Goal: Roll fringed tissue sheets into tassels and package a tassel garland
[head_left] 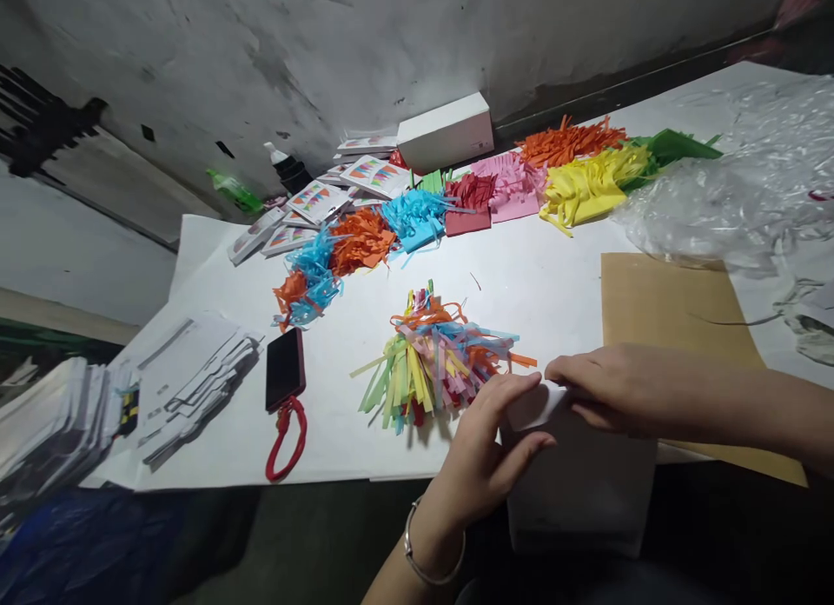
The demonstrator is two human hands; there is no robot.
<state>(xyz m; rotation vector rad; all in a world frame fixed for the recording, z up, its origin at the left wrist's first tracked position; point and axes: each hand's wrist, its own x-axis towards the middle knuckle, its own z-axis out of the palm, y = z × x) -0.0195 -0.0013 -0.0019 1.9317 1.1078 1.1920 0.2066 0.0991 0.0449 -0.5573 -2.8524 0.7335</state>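
My left hand (486,453) and my right hand (609,386) meet at the table's near edge, both pinching a small white paper piece (538,405) that rises from a white box-like sheet (579,488) below them. Just left of the hands lies a mixed bundle of coloured paper fringe strips (433,362), with green, yellow, pink, blue and orange strands. A silver bracelet (423,557) is on my left wrist.
Piles of fringed paper in orange, blue, red, pink, yellow (586,188) and green run across the back. A brown sheet (678,327) and crumpled clear plastic (730,196) lie right. A dark phone (285,368) with red loop, white card stacks (188,383) and a white box (446,131) stand left and behind.
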